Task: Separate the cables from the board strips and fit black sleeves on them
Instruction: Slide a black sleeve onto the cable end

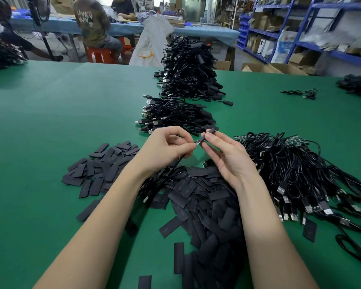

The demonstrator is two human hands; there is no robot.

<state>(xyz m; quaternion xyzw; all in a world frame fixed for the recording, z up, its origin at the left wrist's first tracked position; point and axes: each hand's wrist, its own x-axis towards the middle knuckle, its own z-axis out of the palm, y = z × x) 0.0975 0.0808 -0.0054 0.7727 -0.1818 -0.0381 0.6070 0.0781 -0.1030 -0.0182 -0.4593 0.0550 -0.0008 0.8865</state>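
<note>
My left hand (167, 146) pinches the small board end of a black cable (173, 167), whose cord hangs down toward the table. My right hand (225, 155) pinches a black sleeve (210, 131) between thumb and fingers, its open end right at the board tip (198, 142). Below my hands lies a wide heap of flat black sleeves (196, 197). To the right sits a tangle of black cables (296, 172) still joined to green board strips (294, 141). Beyond my hands lies a small pile of sleeved cables (175, 115).
A tall stack of finished cables (188, 67) stands further back on the green table (50, 122). A loose cable (300, 93) and another dark pile (358, 84) lie at the far right. People sit at a blue table behind; blue shelves line the right wall.
</note>
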